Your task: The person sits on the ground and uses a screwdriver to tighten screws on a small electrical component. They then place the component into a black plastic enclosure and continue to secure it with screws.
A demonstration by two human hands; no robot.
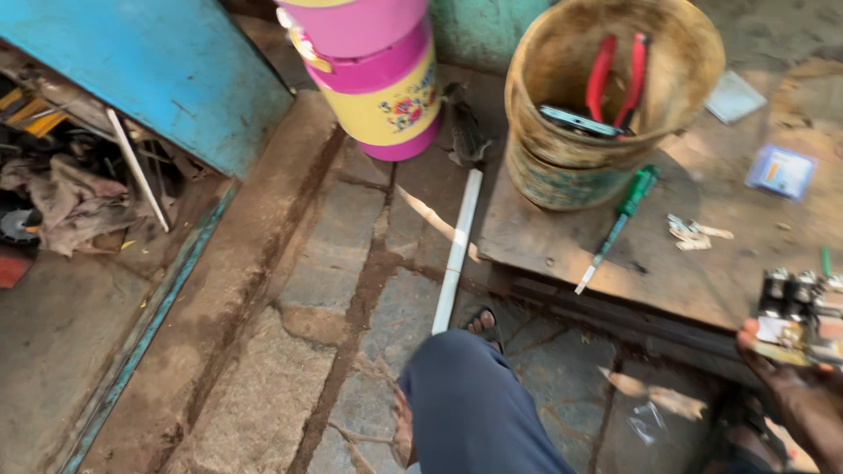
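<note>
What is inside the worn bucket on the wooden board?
Inside the bucket stand red-handled pliers, with a flat metal tool lying across below them. The bucket's wall hides the bottom, so anything deeper cannot be seen.

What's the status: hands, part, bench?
Right hand grips electrical component at bench edge. Left hand not in view. Green screwdriver and bucket with red pliers sit apart on bench.
</note>
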